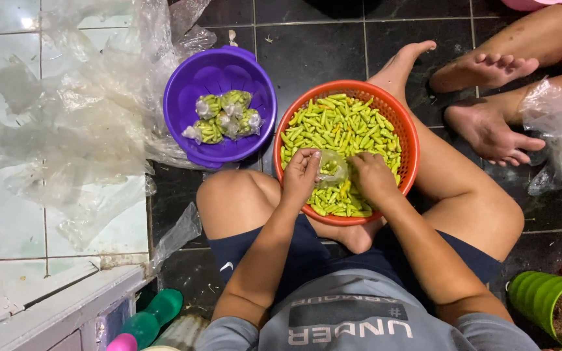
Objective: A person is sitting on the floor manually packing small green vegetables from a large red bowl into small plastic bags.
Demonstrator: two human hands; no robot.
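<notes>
The small clear bag [333, 168] sat between both hands above the orange basket's [413, 146] near rim; left hand [300, 174] and right hand [373, 175] each pinched a side, equally near.

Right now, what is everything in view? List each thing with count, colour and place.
orange basket: one, orange, on the person's lap, centre
green chillies: many, yellow-green, loose in the orange basket
small plastic bag: one, clear, between both hands over the basket
purple basin: one, purple, on the floor left of the basket
filled bags: about five, clear with green chillies, in the purple basin
plastic sheets: a crumpled pile, clear, on the floor at left
green pot: one, green, lower right
another person's feet: two, upper right
left hand: on the small bag
right hand: on the small bag
</notes>
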